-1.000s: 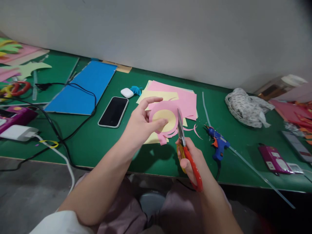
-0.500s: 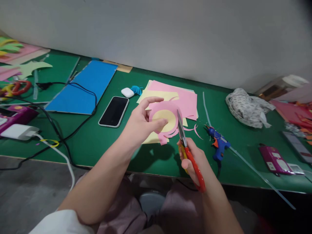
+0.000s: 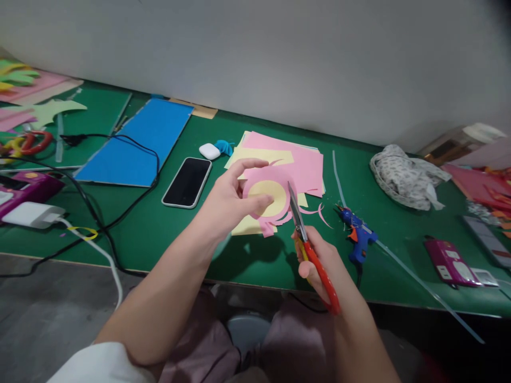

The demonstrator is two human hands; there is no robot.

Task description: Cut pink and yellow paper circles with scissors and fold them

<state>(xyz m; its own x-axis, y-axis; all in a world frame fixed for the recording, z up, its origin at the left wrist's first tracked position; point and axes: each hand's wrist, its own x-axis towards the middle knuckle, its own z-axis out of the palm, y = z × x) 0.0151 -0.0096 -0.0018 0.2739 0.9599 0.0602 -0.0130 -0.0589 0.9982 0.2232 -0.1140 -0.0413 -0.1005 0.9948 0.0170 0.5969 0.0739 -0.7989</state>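
My left hand point(image 3: 235, 194) pinches a layered paper circle, its thumb lying on a yellow paper disc point(image 3: 259, 198) that sits on a larger pink paper circle point(image 3: 278, 181). Around the handles of the red and yellow scissors point(image 3: 319, 268) my right hand point(image 3: 323, 255) is closed. The blades point away from me and touch the pink circle's right edge. Beneath the circle lie pink sheets point(image 3: 307, 169) and yellow sheets point(image 3: 249, 227) of paper. Thin curved pink offcuts point(image 3: 324, 217) rest just right of the blades. My left fingertips behind the circle are partly hidden.
A phone point(image 3: 187, 182), a white earbud case point(image 3: 209, 151) and a blue board point(image 3: 139, 141) lie left on the green table point(image 3: 167, 234). To the right are a blue glue gun point(image 3: 359, 234), clear glue sticks, a bundled cloth point(image 3: 401, 178) and a purple power strip point(image 3: 449, 260). Black cables cross the left side.
The scissors' blade tips have shifted slightly left along the pink circle's edge, and the handles have swung a little to the right. My left hand holds nearly the same place.
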